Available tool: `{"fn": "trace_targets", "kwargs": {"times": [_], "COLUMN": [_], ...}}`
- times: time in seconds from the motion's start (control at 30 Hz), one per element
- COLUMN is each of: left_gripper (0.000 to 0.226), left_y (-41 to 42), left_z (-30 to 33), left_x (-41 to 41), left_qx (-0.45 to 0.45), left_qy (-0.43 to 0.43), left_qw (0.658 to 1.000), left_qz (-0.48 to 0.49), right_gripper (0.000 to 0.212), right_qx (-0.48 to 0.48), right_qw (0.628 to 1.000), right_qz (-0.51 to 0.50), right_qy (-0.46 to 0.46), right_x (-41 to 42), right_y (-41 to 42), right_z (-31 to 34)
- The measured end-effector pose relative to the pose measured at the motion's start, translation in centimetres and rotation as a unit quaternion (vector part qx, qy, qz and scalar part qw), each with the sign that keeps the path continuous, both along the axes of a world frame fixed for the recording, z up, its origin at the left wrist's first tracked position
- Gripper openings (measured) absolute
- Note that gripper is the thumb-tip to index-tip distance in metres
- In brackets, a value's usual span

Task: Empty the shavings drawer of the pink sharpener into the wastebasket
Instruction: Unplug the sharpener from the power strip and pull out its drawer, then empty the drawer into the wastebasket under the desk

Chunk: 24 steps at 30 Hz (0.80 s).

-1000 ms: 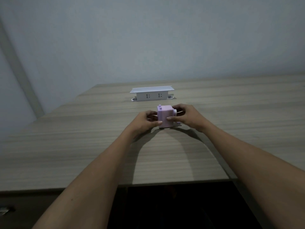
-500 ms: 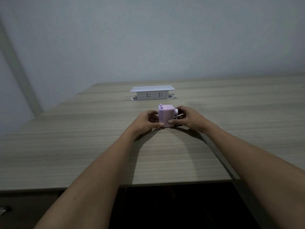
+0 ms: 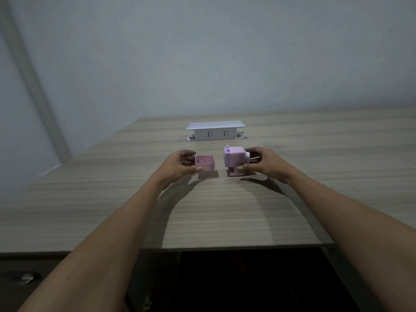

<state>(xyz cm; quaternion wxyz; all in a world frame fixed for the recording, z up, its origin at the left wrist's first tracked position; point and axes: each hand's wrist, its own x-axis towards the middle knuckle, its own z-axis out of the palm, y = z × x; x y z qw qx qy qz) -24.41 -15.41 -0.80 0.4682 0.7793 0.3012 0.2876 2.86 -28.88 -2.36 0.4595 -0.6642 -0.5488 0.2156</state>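
The pink sharpener (image 3: pixel 234 159) stands on the wooden desk (image 3: pixel 225 210), its lower front now an empty slot. My right hand (image 3: pixel 261 163) grips it from the right side, by the white crank. The pink shavings drawer (image 3: pixel 206 166) is out of the body, a small open box just to the left, held by my left hand (image 3: pixel 180 164) with thumb at its front and fingers behind. A gap of desk separates drawer and sharpener. What lies inside the drawer is too dim to tell. No wastebasket is in view.
A white pop-up socket box (image 3: pixel 215 131) stands on the desk behind the sharpener. The desk's front edge runs below my forearms, with dark space under it. A wall rises behind the desk, and the desk's left edge is near.
The drawer has come out of the sharpener: my left hand pulled it to the left while my right hand kept the body in place.
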Motion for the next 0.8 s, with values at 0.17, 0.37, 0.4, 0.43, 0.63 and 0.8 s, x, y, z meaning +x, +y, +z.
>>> {"fn": "trace_targets", "kwargs": {"times": [0.17, 0.37, 0.4, 0.43, 0.63, 0.8], "left_gripper": [0.062, 0.060, 0.059, 0.060, 0.061, 0.061], "left_y": [-0.5, -3.2, -3.8, -4.5, -9.5, -13.9], "left_z": [3.1, 6.3, 6.6, 6.9, 7.1, 6.7], "left_x": [-0.9, 1.0, 1.5, 2.2, 8.1, 14.3], "left_qx": [0.021, 0.043, 0.043, 0.042, 0.030, 0.023], "left_qy": [-0.022, -0.036, -0.039, -0.043, -0.068, -0.086], "left_qw": [1.000, 0.998, 0.997, 0.997, 0.989, 0.979], "left_qz": [-0.001, -0.037, -0.044, -0.053, -0.129, -0.185], "right_gripper": [0.079, 0.074, 0.072, 0.068, 0.059, 0.047], "right_qx": [0.049, 0.070, 0.069, 0.065, 0.063, 0.066], "right_qw": [0.999, 0.997, 0.998, 0.998, 0.997, 0.994], "right_qz": [-0.010, -0.004, -0.003, -0.003, -0.041, -0.085], "right_qy": [0.001, -0.008, -0.009, -0.015, -0.005, -0.006], "right_x": [-0.9, -1.6, -1.6, -1.5, 1.1, 4.4], "right_y": [-0.6, -3.4, -3.8, -4.5, -11.3, -17.6], "right_z": [3.1, 7.1, 7.6, 8.0, 9.3, 9.6]}}
